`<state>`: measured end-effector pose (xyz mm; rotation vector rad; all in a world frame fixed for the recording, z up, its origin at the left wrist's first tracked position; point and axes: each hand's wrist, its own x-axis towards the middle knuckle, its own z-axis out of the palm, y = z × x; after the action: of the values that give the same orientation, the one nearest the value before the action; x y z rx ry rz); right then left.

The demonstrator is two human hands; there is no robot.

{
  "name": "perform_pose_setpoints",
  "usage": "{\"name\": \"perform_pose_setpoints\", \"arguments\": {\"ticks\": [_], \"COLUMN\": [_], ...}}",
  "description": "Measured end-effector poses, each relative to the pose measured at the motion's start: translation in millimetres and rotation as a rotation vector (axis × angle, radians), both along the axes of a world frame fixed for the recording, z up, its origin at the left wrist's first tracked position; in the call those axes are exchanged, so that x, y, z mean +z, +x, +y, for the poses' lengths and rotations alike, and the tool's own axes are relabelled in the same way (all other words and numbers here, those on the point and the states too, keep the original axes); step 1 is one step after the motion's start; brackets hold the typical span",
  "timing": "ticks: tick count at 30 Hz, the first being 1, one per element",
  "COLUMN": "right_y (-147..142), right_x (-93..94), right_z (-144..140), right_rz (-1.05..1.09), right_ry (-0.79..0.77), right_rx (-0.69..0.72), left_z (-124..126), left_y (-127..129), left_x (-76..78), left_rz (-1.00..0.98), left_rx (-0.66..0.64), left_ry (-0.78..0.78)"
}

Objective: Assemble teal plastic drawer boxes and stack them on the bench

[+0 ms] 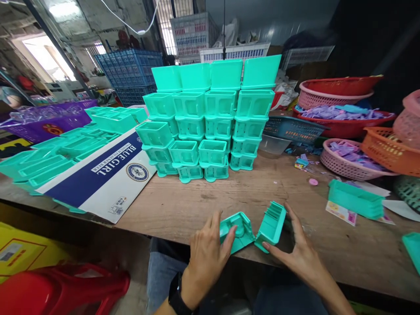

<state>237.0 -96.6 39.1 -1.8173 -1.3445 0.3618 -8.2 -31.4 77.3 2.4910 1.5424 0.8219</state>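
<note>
At the table's front edge, my left hand (206, 249) grips an opened teal plastic shell (244, 238), thumb inside it and fingers along its far left side. My right hand (302, 249) holds a teal plastic box (272, 225) between thumb and fingers, its open side facing up with thin ribs at the far end. The two teal parts meet at a corner; I cannot tell whether they are joined there. Behind them rises a stack of teal plastic boxes (218, 120), several rows high.
A Blue Girl carton (114, 175) leans by more teal boxes (49, 166) at left. Pink basket (341, 166) and red basin (348, 124) hold purple pieces at right. Teal parts (356, 199) lie on printed cards. A red stool (65, 284) stands below left.
</note>
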Motion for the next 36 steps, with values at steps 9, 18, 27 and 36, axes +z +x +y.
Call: {"name": "perform_pose_setpoints", "arguments": {"ticks": [9, 18, 27, 36], "right_y": [-26.8, -31.0, -44.1, -40.6], "right_x": [-8.6, 2.9, 7.7, 5.5], "right_z": [-6.5, 0.0, 0.9, -4.8], "right_rz": [0.071, 0.119, 0.05, -0.03], "right_ry": [-0.022, -0.051, -0.056, -0.008], "right_rx": [0.085, 0.281, 0.35, 0.379], "left_z": [0.5, 14.9, 56.2, 44.1], "left_y": [7.2, -41.5, -27.1, -23.3], "left_x": [-2.4, 22.3, 13.5, -3.9], "left_rz": [-0.134, -0.43, -0.414, -0.542], "left_rx": [-0.029, -0.409, -0.751, -0.66], "left_ry": [-0.089, -0.663, -0.734, -0.672]}}
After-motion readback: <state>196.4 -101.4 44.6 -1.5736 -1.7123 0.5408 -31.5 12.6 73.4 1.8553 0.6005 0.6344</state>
